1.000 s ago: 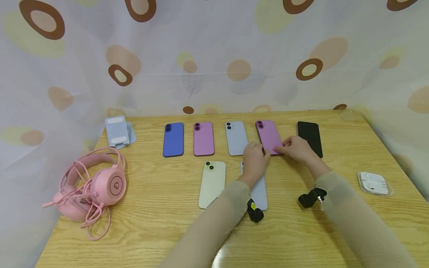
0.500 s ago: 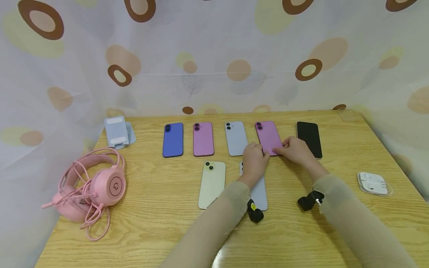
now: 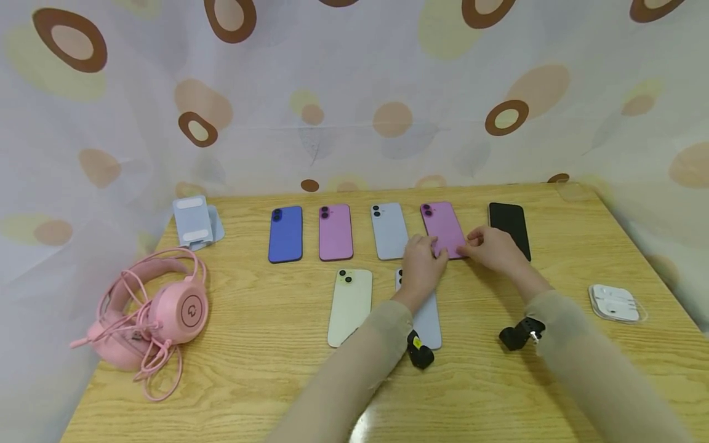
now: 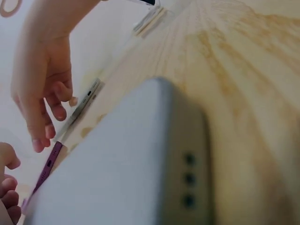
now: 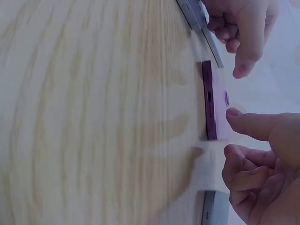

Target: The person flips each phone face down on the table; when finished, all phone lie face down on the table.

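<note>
A pink phone [image 3: 442, 221] lies back up in the far row of the wooden table, between a pale blue phone [image 3: 389, 229] and a black phone [image 3: 509, 226]. My left hand [image 3: 421, 267] is at its lower left corner; in the right wrist view a gap shows between that thumb and the phone. At the lower right corner is my right hand [image 3: 495, 248], its thumb tip close above the phone [image 5: 216, 103] and its other fingers loosely bent. Beneath my left wrist lies a second pale blue phone [image 3: 428, 320], partly hidden.
Blue [image 3: 285, 234] and pink [image 3: 335, 232] phones lie farther left in the row. A cream phone [image 3: 350, 307] is nearer me. At left are a pink headset [image 3: 177, 311] and a light blue phone stand [image 3: 192, 221]; at right, white wired earphones [image 3: 615, 303]. A patterned curtain [image 3: 354, 147] hangs behind.
The pink phone has settled flatter onto the table. My right fingers have shifted slightly right, off its surface toward its lower right corner. My left hand has barely moved.
</note>
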Demonstrator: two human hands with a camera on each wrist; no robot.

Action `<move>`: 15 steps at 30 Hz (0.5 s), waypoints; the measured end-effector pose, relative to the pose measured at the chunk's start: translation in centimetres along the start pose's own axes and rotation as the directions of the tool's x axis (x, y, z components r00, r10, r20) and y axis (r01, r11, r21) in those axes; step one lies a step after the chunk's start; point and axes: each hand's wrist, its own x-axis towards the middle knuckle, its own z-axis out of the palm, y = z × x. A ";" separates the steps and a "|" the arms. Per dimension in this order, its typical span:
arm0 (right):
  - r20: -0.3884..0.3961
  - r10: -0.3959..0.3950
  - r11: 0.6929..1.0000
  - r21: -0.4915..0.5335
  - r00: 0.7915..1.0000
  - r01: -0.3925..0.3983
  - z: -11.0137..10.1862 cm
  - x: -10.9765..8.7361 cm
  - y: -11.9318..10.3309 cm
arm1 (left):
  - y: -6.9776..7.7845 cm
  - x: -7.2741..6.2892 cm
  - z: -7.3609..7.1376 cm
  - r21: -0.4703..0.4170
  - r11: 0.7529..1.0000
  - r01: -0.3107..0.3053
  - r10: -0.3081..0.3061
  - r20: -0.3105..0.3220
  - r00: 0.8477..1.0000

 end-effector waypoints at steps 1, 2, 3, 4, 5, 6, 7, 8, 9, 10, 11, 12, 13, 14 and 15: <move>-0.005 -0.003 1.000 0.002 1.000 0.003 -0.2 -0.2 0.2 | 0.1 0.1 -0.1 -0.037 0.999 0.002 -0.002 0.016 1.000; -0.008 -0.006 1.000 0.004 1.000 0.006 -0.5 -0.3 0.5 | 0.4 0.2 -0.2 -0.075 0.997 0.010 -0.007 0.038 0.999; -0.016 -0.011 1.000 0.006 1.000 0.011 -0.8 -0.5 0.9 | 0.6 0.3 -0.3 -0.103 0.995 0.016 -0.010 0.061 0.998; -0.022 -0.016 1.000 0.008 1.000 0.016 -1.2 -0.6 1.3 | 0.9 0.5 -0.5 -0.114 0.993 0.014 -0.004 0.086 0.996; -0.030 -0.021 1.000 0.006 0.999 0.021 -1.5 -0.7 1.8 | 1.3 0.8 -0.6 -0.123 0.992 0.009 0.005 0.112 0.994; -0.038 -0.025 1.000 0.005 0.999 0.025 -1.8 -0.7 2.3 | 1.6 1.0 -0.7 -0.140 0.990 0.003 0.017 0.141 0.990; -0.045 -0.024 1.000 0.007 0.999 0.024 -2.1 -0.7 2.9 | 1.8 1.3 -0.7 -0.157 0.988 -0.009 0.035 0.167 0.985; -0.056 -0.030 1.000 0.005 0.998 0.031 -2.4 -0.7 3.5 | 2.1 1.5 -0.6 -0.174 0.985 -0.016 0.049 0.190 0.981; -0.069 -0.037 0.999 0.004 0.997 0.038 -2.6 -0.8 4.1 | 2.2 1.7 -0.4 -0.193 0.981 -0.029 0.069 0.205 0.976; -0.082 -0.045 0.999 -0.003 0.996 0.045 -2.8 -0.8 4.7 | 2.3 1.9 -0.2 -0.218 0.975 -0.039 0.088 0.219 0.972; -0.093 -0.053 0.999 -0.006 0.994 0.052 -3.0 -0.8 5.2 | 2.4 2.1 0.2 -0.254 0.967 -0.039 0.101 0.237 0.966; -0.100 -0.060 0.998 -0.008 0.993 0.059 -3.1 -0.8 5.8 | 2.4 2.2 0.5 -0.285 0.958 -0.037 0.112 0.251 0.962; -0.103 -0.063 0.998 -0.007 0.993 0.063 -3.3 -0.9 6.3 | 2.4 2.3 1.0 -0.303 0.952 -0.034 0.118 0.264 0.957; -0.104 -0.065 0.998 -0.007 0.992 0.064 -3.4 -1.0 6.7 | 2.5 2.4 1.3 -0.306 0.951 -0.040 0.129 0.278 0.952; -0.100 -0.058 0.998 -0.006 0.993 0.058 -3.5 -1.1 7.1 | 2.5 2.5 1.6 -0.291 0.955 -0.057 0.145 0.290 0.946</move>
